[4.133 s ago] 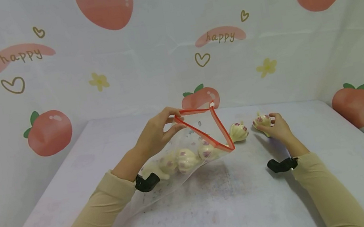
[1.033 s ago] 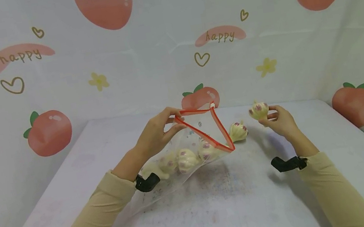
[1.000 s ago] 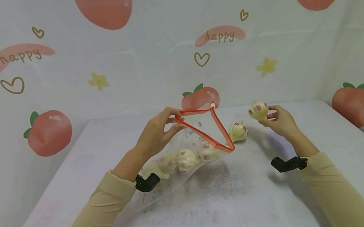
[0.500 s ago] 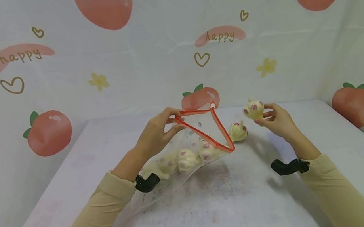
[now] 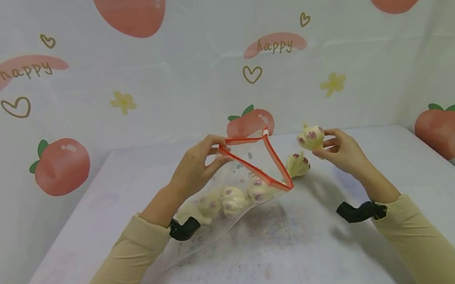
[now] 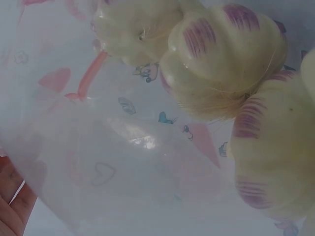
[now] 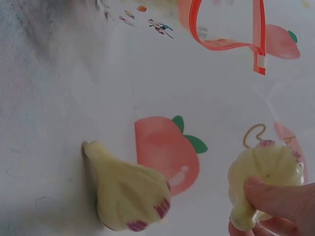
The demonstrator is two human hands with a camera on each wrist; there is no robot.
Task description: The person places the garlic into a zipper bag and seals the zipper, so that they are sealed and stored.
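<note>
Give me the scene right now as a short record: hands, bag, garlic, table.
left hand: pinching the bag's rim
right hand: holding a garlic bulb above the table
bag: clear, red-edged, mouth open
bagged bulbs: at least three, seen through the film
loose bulb: on the table, outside the bag's mouth
table: pale surface

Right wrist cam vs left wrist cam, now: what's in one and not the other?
Only right wrist: the loose cream-and-purple garlic bulb on the whitish table, and the held cream-and-purple garlic bulb in the right hand.

Only left wrist: a close, clear look at cream-and-purple garlic bulbs inside the bag, plus part of the left hand at the lower-left edge.

Both: parts of the clear plastic bag and its red trim.
</note>
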